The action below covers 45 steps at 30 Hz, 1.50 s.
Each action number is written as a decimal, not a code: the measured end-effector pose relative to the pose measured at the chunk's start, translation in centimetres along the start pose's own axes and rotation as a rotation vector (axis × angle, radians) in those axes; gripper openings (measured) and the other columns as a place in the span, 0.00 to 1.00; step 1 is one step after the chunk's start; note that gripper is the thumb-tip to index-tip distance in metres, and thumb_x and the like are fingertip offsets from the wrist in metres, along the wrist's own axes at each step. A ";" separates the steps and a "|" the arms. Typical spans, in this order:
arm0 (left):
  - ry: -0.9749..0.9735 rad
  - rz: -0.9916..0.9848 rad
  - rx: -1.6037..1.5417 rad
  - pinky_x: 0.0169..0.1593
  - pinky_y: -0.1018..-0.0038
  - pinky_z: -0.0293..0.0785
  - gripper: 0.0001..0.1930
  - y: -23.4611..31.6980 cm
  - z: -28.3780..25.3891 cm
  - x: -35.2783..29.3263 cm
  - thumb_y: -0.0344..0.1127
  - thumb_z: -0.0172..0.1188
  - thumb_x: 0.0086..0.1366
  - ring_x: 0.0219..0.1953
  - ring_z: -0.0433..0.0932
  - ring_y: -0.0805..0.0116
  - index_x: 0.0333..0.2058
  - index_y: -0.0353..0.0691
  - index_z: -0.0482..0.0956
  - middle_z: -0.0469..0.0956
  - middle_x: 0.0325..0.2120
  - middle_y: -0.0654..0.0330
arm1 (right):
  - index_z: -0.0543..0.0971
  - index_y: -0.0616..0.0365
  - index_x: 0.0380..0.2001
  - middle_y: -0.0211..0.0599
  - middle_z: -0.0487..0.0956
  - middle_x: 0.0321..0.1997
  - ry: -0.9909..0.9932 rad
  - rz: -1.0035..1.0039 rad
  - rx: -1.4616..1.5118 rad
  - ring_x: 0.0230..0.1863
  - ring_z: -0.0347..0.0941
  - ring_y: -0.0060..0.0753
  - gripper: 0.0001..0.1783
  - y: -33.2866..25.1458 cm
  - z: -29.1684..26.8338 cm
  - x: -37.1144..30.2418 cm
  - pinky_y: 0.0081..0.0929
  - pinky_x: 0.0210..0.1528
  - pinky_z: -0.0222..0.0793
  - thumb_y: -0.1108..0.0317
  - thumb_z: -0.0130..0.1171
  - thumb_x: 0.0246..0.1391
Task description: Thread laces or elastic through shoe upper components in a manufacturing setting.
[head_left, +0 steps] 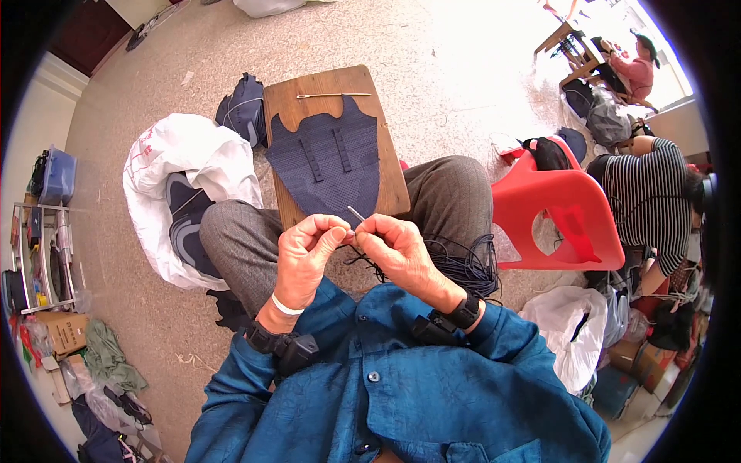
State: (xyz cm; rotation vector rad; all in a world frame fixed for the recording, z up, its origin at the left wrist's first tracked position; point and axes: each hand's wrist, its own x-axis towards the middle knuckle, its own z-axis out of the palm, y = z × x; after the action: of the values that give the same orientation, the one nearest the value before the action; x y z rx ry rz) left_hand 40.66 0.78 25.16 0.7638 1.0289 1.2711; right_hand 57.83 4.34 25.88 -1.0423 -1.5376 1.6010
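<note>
My left hand [305,255] and my right hand [401,251] meet at the fingertips over my lap, both pinched. A thin metal needle-like rod [355,212] sticks up from my right fingertips. What my left fingertips pinch is too small to make out. Just beyond my hands, a dark blue textile piece [340,166] with two slotted strips lies flat on a small wooden stool [309,85]. A long needle [333,95] rests across the stool's far end. Thin dark cord [467,266] lies loosely coiled over my right thigh, and a strand trails below my hands.
To the left stands a white sack [231,166] holding dark textile pieces, beside a tied dark bundle [243,112]. A red plastic stool [556,208] is at right, near a person in a striped top [644,197]. Another person [639,69] sits farther back. A white bag [567,324] lies lower right.
</note>
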 end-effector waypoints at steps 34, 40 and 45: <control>-0.084 -0.037 -0.081 0.39 0.78 0.72 0.06 -0.6 -0.7 -0.1 0.32 0.60 0.66 0.33 0.76 0.75 0.37 0.36 0.77 0.79 0.31 0.62 | 0.74 0.60 0.29 0.20 0.67 0.20 -0.142 0.096 0.178 0.23 0.61 0.13 0.14 -0.4 -0.1 -0.3 0.17 0.25 0.59 0.65 0.47 0.67; 0.002 0.078 0.040 0.40 0.79 0.72 0.05 -1.0 -0.5 -0.3 0.30 0.60 0.66 0.33 0.76 0.76 0.36 0.35 0.78 0.78 0.31 0.63 | 0.74 0.63 0.30 0.25 0.71 0.24 -0.114 -0.012 0.020 0.28 0.66 0.17 0.14 -0.2 0.0 -0.2 0.20 0.29 0.64 0.65 0.48 0.68; -0.032 0.128 0.122 0.39 0.87 0.68 0.04 -0.3 -0.3 -0.2 0.27 0.62 0.64 0.33 0.72 0.84 0.37 0.34 0.79 0.78 0.31 0.69 | 0.75 0.63 0.31 0.26 0.72 0.24 -0.104 0.065 0.064 0.27 0.66 0.17 0.12 -0.3 0.0 -0.2 0.20 0.29 0.64 0.66 0.50 0.67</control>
State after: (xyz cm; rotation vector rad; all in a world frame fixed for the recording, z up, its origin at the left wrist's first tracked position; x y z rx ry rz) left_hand 40.49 0.53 24.83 0.9531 1.0525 1.3092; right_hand 57.95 4.20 26.22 -0.9968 -1.5236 1.7625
